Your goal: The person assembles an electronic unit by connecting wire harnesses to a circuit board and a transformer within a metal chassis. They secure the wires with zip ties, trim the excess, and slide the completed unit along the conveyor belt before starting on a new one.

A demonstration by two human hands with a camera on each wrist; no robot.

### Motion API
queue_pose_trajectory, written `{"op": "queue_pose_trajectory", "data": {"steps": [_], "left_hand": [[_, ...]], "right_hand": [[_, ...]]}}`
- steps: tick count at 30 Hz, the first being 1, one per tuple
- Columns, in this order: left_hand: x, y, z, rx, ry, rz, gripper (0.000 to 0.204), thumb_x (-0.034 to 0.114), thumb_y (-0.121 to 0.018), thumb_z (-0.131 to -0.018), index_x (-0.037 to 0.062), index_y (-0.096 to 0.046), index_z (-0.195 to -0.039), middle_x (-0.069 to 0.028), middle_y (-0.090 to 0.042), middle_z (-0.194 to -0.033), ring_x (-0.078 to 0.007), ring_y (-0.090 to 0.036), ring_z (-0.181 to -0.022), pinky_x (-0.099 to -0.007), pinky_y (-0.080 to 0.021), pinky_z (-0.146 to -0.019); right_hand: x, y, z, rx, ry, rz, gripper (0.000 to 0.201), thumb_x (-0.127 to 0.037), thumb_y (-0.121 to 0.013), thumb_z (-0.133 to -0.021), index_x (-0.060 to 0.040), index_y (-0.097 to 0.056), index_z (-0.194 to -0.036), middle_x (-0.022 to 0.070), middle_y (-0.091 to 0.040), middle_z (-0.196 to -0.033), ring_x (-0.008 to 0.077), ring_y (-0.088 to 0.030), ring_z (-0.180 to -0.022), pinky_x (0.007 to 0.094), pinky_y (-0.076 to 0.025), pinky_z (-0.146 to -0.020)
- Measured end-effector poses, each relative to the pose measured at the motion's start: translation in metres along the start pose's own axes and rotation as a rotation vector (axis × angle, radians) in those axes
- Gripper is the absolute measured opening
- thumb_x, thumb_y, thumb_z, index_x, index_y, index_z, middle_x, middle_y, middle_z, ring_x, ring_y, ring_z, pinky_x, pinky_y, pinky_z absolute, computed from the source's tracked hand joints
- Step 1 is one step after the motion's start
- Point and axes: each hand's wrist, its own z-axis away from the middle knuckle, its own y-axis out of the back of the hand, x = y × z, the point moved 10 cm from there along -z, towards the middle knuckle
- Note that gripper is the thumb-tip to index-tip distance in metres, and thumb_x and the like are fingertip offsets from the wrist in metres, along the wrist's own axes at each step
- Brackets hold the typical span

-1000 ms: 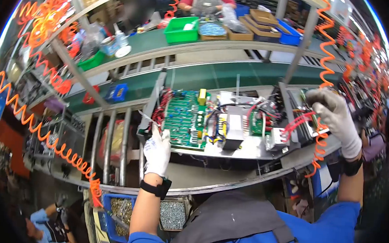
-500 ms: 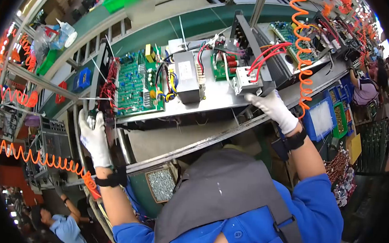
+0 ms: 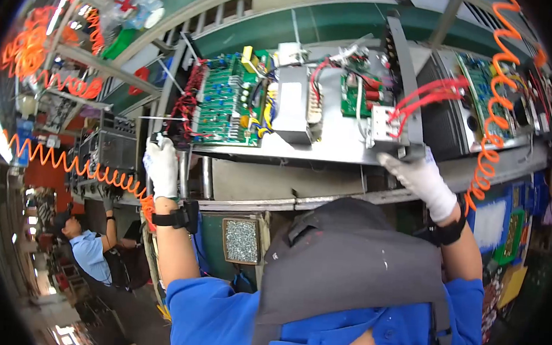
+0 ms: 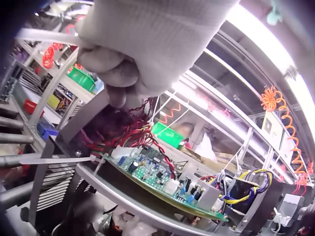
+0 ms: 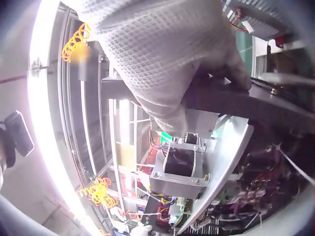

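Observation:
An open metal chassis (image 3: pixel 340 154) lies lengthwise in front of me. It carries a green circuit board (image 3: pixel 220 99) at left, a block transformer (image 3: pixel 295 110) mid-way and a white terminal block (image 3: pixel 385 123) with red wires (image 3: pixel 429 96) at right. Gloved in white, my left hand (image 3: pixel 162 169) grips the near end of the left side panel, fingers curled beside red wiring (image 4: pixel 135 135) in the left wrist view. My right hand (image 3: pixel 424 181) holds the right side panel (image 5: pixel 226 101) at its near corner, thumb on the inner side. White cable ties (image 4: pixel 54 161) stick out at the left end.
Another chassis with a green board (image 3: pixel 480 90) stands close on the right. Metal rollers (image 3: pixel 208 178) and a rail (image 3: pixel 248 205) run along the near side. Coiled orange hoses (image 3: pixel 497 91) hang on both sides. A box of small metal parts (image 3: pixel 241 240) sits below.
My right hand has come down from above the chassis's right end to its side panel. My left hand has moved from the board's front corner to the left panel. The head view has shifted.

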Motion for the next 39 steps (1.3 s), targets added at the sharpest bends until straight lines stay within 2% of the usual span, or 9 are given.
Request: {"op": "queue_pose_trajectory", "data": {"steps": [14, 18, 24, 27, 29, 31, 32, 34, 39], "left_hand": [[-0.01, 0.004, -0.001, 0.105, 0.134, -0.168, 0.046, 0.031, -0.049, -0.092, -0.0037, -0.053, -0.122, -0.0289, -0.062, -0.108, -0.0452, -0.057, -0.103, -0.0485, -0.045, -0.086], [-0.043, -0.011, 0.019, 0.19, 0.037, -0.017, 0.038, 0.025, -0.052, -0.094, -0.0038, -0.055, -0.118, -0.0171, -0.064, -0.088, -0.023, -0.06, -0.074, -0.0352, -0.047, -0.066], [-0.101, -0.079, 0.128, 0.116, 0.223, 0.333, 0.037, 0.031, -0.043, -0.101, 0.0, -0.057, -0.086, -0.0103, -0.056, -0.067, -0.0176, -0.047, -0.059, -0.0351, -0.039, -0.054], [-0.039, -0.173, 0.21, -0.168, -0.549, -0.247, 0.026, 0.015, -0.051, -0.092, 0.0019, -0.057, -0.113, -0.0155, -0.06, -0.09, -0.0296, -0.06, -0.082, -0.04, -0.049, -0.068], [0.056, -0.245, 0.276, -1.015, -0.274, 0.192, 0.033, 0.007, -0.058, -0.078, 0.0038, -0.062, -0.111, -0.0175, -0.061, -0.097, -0.0312, -0.06, -0.088, -0.039, -0.05, -0.082], [0.143, -0.256, 0.341, -0.737, -1.182, 0.505, 0.026, 0.008, -0.055, -0.085, 0.0056, -0.065, -0.109, -0.0172, -0.062, -0.099, -0.0276, -0.063, -0.093, -0.0398, -0.051, -0.083], [0.161, -0.275, 0.34, -0.788, -0.961, 0.696, 0.02, 0.013, -0.052, -0.092, 0.0055, -0.064, -0.106, -0.0109, -0.063, -0.087, -0.0205, -0.061, -0.078, -0.0355, -0.05, -0.069], [0.215, -0.273, 0.332, -1.407, -0.151, 0.784, 0.015, 0.013, -0.052, -0.096, 0.0032, -0.061, -0.103, -0.0018, -0.056, -0.075, -0.0144, -0.052, -0.066, -0.0293, -0.044, -0.061], [0.248, -0.176, 0.249, -1.054, -0.123, 1.206, 0.031, 0.024, -0.053, -0.097, -0.0022, -0.064, -0.084, -0.0055, -0.063, -0.075, -0.0092, -0.057, -0.059, -0.0212, -0.044, -0.051]], "right_hand": [[0.003, -0.012, -0.026, -0.104, 0.259, 0.148, 0.086, -0.01, -0.072, -0.082, 0.0035, -0.014, -0.143, 0.0131, -0.063, -0.105, 0.016, -0.066, -0.091, 0.0269, -0.055, -0.07], [0.027, -0.029, -0.036, -0.106, 0.497, 0.301, 0.023, -0.013, -0.054, -0.095, -0.0035, -0.06, -0.115, 0.004, -0.06, -0.08, 0.0087, -0.053, -0.061, 0.0293, -0.038, -0.049], [0.092, -0.043, -0.097, -0.12, 0.432, 0.072, 0.047, -0.009, -0.061, -0.09, -0.0002, -0.038, -0.13, 0.0021, -0.058, -0.092, 0.0077, -0.055, -0.075, 0.0234, -0.047, -0.067], [0.068, -0.068, -0.093, -0.255, 0.457, -0.059, 0.101, -0.014, -0.068, -0.085, 0.0024, 0.011, -0.145, 0.0123, -0.059, -0.106, 0.0139, -0.059, -0.078, 0.0254, -0.051, -0.068], [0.023, -0.072, -0.065, -0.459, 0.206, 0.22, 0.116, -0.013, -0.066, -0.087, -0.0004, 0.038, -0.136, 0.0149, -0.059, -0.111, 0.0187, -0.063, -0.089, 0.0288, -0.053, -0.077], [0.025, -0.06, -0.073, -0.516, 0.429, 0.37, 0.097, -0.022, -0.062, -0.092, 0.0025, 0.014, -0.146, 0.0178, -0.058, -0.116, 0.0213, -0.057, -0.108, 0.0324, -0.046, -0.094], [0.04, -0.056, -0.079, -0.429, 0.771, 0.49, 0.088, -0.027, -0.061, -0.093, 0.0023, 0.0, -0.15, 0.0178, -0.057, -0.118, 0.0217, -0.055, -0.111, 0.0331, -0.044, -0.097], [0.059, -0.036, -0.046, -0.575, 0.252, 0.03, 0.071, -0.034, -0.057, -0.095, -0.0008, -0.025, -0.149, 0.0156, -0.057, -0.12, 0.0207, -0.052, -0.116, 0.0323, -0.04, -0.099], [0.041, -0.083, 0.013, -0.535, 0.343, -0.128, 0.062, -0.04, -0.055, -0.096, -0.007, -0.035, -0.145, 0.0101, -0.059, -0.113, 0.0177, -0.056, -0.103, 0.0341, -0.045, -0.09]]}}
